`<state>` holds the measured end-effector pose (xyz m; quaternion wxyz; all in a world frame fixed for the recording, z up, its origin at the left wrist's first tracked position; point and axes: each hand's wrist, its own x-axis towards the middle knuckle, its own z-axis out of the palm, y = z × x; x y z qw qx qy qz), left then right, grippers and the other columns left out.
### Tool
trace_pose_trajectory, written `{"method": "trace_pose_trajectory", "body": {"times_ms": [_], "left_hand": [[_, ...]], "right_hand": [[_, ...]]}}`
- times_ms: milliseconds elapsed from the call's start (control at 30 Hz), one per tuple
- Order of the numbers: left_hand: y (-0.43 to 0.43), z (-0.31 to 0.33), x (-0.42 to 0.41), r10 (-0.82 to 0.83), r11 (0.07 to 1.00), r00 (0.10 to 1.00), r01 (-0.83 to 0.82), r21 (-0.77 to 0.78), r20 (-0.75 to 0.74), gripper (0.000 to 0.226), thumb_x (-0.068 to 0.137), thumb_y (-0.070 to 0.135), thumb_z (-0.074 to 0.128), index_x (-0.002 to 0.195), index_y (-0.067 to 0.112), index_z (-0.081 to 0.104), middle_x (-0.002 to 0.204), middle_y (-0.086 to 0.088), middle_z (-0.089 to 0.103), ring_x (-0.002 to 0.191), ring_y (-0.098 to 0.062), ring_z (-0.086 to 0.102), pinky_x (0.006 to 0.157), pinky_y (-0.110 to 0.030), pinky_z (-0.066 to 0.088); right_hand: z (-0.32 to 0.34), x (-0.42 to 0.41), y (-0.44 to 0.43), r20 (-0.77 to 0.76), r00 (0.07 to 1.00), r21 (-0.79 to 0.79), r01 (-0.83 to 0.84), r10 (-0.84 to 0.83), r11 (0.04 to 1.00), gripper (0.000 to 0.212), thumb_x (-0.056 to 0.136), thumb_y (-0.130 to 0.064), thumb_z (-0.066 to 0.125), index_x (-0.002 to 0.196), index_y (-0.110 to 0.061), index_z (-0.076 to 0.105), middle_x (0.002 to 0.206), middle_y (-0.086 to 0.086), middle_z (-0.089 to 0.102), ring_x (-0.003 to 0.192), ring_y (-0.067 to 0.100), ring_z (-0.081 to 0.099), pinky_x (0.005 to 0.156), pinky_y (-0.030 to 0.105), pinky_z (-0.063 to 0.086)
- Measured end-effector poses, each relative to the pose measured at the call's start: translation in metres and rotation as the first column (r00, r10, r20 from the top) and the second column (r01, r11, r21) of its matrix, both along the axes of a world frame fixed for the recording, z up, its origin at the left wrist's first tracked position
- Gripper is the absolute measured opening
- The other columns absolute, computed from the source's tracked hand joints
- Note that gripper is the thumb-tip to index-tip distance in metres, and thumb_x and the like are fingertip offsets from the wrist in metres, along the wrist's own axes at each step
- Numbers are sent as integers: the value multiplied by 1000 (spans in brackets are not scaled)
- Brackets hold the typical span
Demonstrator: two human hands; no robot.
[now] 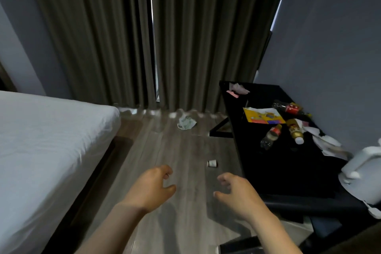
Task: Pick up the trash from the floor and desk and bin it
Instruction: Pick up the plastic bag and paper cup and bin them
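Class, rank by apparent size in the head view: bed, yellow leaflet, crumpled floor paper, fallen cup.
1. bed
2. yellow leaflet
3. crumpled floor paper
4. fallen cup
Apparent only: camera distances differ.

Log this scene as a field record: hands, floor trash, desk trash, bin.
left hand: empty, loosely curled, over the floor
right hand: empty, loosely curled, near the desk edge
floor trash: small cup just ahead of the hands; crumpled paper by the curtain
desk trash: three bottles lying down, yellow leaflet, tissues
bin: not in view
progress: nothing picked up yet
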<state>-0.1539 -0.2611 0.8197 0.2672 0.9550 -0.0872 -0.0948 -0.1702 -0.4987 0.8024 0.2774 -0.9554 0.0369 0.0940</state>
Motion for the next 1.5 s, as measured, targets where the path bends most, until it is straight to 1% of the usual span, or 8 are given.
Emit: {"method": "trace_pose_trajectory", "body": {"times_ms": [233,567,733,867,1033,1167,1333,1500], "left_hand": [[28,-4,129,-25,999,998,27,34,-62,46,86,41,61,128,24,50,125,6,56,112,-10,55,92,-18,40],[33,-29,259,-92,995,982,98,31,-163,47,87,39,61,129,21,50,123,4,58,107,-13,59,91,-23,47],[20,-45,330,-91,993,982,103,65,-166,47,87,41,60,129,24,50,123,6,57,109,-12,58,91,-23,47],[0,-57,397,-78,991,979,97,93,-189,45,87,41,60,128,25,50,121,7,57,106,-12,57,89,-21,46],[-23,-68,473,-55,989,968,86,118,-245,44,87,39,62,127,25,50,119,6,57,101,-11,57,85,-20,47],[-36,-82,520,-42,989,966,76,126,-256,42,87,39,62,125,26,51,117,7,57,94,-8,55,79,-18,45],[-46,-104,566,-45,979,955,100,175,-292,44,87,41,61,126,28,50,117,8,57,97,-8,56,83,-21,48],[-48,-131,619,-67,980,932,128,151,-356,42,87,39,62,126,27,49,117,7,56,96,-6,53,82,-19,46]], "right_hand": [[-8,110,28,-51,997,-45,47,-50,998,43,82,-37,67,121,-25,57,119,-5,62,112,12,58,91,24,46],[-38,223,37,-140,984,-50,105,-111,993,39,81,-36,68,115,-19,61,116,0,65,110,15,59,86,22,42],[-58,291,22,-195,974,-62,109,-119,992,40,78,-36,68,111,-13,63,112,5,66,107,19,60,86,28,46],[-76,357,1,-225,967,-37,113,-118,993,40,80,-32,68,116,-15,62,118,5,64,111,19,59,91,26,45],[-93,431,-25,-267,959,-14,98,-98,995,48,81,-27,66,127,-14,57,129,7,59,119,17,55,95,19,38],[-105,482,-38,-293,953,-54,69,-82,996,53,84,-33,65,133,-16,52,134,6,55,123,19,51,96,20,36],[-121,528,-46,-323,943,-61,67,-83,996,50,85,-34,64,132,-20,52,131,3,57,121,17,52,94,19,36],[-145,576,-49,-371,922,-97,76,-107,992,44,85,-35,63,123,-15,54,126,5,58,116,19,54,89,24,38]]}}
